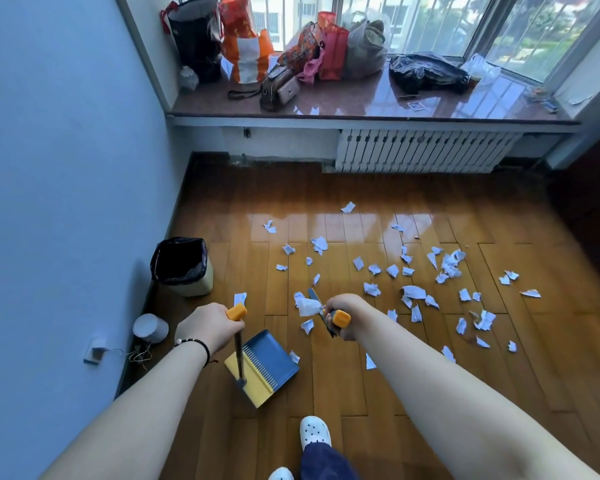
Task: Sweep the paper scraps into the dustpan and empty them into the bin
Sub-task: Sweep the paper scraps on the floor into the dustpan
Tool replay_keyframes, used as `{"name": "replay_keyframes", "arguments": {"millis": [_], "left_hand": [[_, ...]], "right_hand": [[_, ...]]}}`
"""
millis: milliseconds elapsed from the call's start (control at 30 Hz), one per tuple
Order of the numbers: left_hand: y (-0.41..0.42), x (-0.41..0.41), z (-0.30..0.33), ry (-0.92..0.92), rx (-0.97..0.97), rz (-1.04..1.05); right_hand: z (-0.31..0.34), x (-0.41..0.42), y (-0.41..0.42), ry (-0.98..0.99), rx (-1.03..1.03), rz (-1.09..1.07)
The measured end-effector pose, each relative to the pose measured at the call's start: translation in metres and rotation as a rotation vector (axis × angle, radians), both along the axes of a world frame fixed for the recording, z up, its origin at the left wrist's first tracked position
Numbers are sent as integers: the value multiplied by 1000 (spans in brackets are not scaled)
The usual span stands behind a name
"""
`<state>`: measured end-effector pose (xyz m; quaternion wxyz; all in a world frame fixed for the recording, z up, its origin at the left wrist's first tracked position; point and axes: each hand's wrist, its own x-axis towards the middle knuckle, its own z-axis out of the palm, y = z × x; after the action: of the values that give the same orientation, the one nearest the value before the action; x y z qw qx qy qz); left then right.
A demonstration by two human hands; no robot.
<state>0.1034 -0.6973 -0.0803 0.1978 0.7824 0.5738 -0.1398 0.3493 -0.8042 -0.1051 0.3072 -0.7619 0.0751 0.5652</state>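
Several white paper scraps point(413, 292) lie scattered over the wooden floor, mostly right of centre. My left hand point(208, 329) grips the orange-capped handle of a blue and yellow dustpan point(265, 367), which stands on the floor below it with no scraps visible inside. My right hand point(343, 315) grips the orange-capped handle of a broom point(317, 308); its head is mostly hidden behind the hand. A bin point(182, 266) lined with a black bag stands by the left wall.
A white tin point(150, 328) and a loose cord lie by the left wall. A radiator point(420, 150) sits under a window ledge point(361, 105) crowded with bags. My white shoe point(314, 432) is at the bottom centre.
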Motion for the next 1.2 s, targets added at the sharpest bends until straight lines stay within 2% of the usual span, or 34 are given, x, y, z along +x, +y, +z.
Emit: {"name": "replay_keyframes", "arguments": {"millis": [167,267,400,567,1000,1133,1200], "left_hand": [[-22,-15,-6,13,21,-36],[-33,-21,-17,-12,7,-31],[-43,-23,-33,-18,-11,-11],[-47,-11,-48,-21,-30,-16],[-65,6,-72,-5,-41,3],[-69,4,-72,-8,-26,10],[-70,1,-70,-9,-20,22]], "right_hand": [[-12,-10,-36,-44,50,144],[-32,-17,-51,-72,49,158],[-60,-34,-59,-54,5,146],[-87,-57,-61,63,-29,-8],[-99,-80,-66,68,-32,84],[-80,-76,-86,130,-57,227],[-70,-72,-96,131,-57,232]]}}
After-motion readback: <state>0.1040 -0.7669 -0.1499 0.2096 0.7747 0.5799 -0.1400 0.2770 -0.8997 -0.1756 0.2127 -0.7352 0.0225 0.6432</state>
